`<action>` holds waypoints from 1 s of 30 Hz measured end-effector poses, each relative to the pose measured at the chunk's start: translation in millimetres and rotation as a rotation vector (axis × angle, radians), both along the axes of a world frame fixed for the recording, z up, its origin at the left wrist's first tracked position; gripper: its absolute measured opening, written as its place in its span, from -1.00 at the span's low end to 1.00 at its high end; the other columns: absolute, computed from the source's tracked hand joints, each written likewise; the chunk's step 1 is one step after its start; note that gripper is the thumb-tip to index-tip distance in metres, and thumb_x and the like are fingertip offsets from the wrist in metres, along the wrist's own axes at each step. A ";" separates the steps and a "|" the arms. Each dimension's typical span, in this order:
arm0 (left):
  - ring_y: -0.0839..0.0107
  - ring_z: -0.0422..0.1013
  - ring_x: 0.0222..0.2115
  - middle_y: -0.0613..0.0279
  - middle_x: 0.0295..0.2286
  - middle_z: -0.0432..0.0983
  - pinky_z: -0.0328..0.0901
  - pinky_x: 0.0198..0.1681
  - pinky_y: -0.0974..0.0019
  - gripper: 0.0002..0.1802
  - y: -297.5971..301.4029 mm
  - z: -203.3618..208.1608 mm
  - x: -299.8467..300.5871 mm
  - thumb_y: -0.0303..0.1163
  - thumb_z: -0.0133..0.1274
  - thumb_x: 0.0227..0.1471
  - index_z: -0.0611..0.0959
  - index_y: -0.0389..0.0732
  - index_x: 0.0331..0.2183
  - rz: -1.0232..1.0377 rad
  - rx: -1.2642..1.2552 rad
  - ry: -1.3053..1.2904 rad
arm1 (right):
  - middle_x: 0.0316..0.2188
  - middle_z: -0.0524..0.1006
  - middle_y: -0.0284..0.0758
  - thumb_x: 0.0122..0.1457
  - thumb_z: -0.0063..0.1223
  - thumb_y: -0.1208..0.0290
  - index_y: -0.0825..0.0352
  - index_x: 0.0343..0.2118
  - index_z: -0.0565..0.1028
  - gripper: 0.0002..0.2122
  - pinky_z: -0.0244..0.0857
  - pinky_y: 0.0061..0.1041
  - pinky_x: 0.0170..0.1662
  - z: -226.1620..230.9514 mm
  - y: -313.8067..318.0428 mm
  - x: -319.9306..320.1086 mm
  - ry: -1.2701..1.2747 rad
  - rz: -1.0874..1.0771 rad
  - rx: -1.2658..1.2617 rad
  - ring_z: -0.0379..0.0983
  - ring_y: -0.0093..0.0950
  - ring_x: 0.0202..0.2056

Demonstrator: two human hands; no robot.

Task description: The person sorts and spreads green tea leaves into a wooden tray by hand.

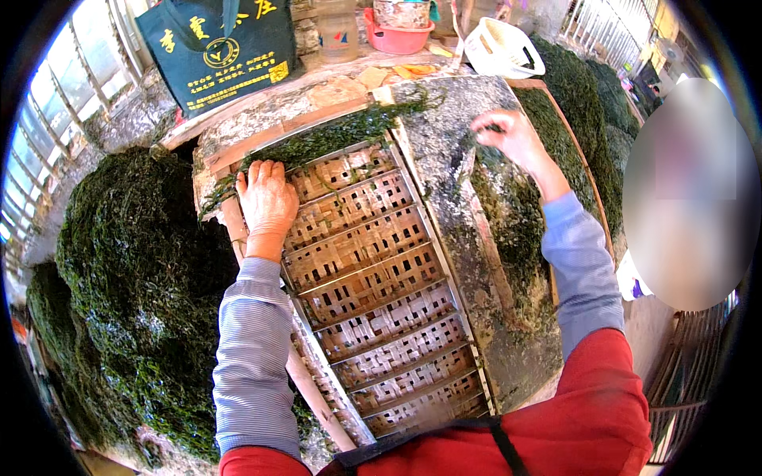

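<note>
In front of me lies a long slatted frame (361, 270) with woven bamboo strips, on a worn tabletop (448, 119). A band of dark green, stringy seaweed (341, 136) runs across its far end. My left hand (268, 202) is at the far left corner, fingers curled down on the seaweed there; loose strands stick out to its left. Beyond the frame's right edge, my right hand (514, 141) is raised over the tabletop. Its fingers are bent, with a gap between thumb and forefinger, and nothing shows between them.
Big heaps of seaweed (143, 278) stand at my left, and more seaweed (567, 95) is piled at the far right. Along the back are a dark green bag (218, 51), a pink basin (397, 36) and a white plastic basket (504, 47). The far right is blurred.
</note>
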State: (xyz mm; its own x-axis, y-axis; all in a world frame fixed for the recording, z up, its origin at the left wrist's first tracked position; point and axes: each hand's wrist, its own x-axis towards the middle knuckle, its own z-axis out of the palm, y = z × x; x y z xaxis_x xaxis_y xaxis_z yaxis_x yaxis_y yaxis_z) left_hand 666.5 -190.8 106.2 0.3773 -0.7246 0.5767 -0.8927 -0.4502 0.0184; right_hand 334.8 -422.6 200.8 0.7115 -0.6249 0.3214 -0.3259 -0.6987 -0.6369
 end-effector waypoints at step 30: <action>0.32 0.18 0.08 0.31 -0.02 0.34 0.09 0.07 -0.03 -0.55 -111.0 36.1 -70.1 -0.43 0.01 -0.14 0.50 -0.06 -0.10 -0.253 0.326 0.168 | -0.42 0.51 -0.11 -0.22 0.01 0.60 0.31 -0.54 0.50 -0.88 0.32 -0.30 -0.25 -38.8 -5.8 181.5 -0.159 -0.037 -0.525 0.46 -0.20 -0.31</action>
State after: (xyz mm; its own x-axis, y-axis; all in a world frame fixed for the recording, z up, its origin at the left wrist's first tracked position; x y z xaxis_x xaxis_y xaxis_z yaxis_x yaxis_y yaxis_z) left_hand 596.4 -301.7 142.3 0.2332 -0.9400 0.2489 -0.9724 -0.2239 0.0657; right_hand 516.3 -428.4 162.0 0.6094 -0.3755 0.6984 -0.2848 -0.9256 -0.2492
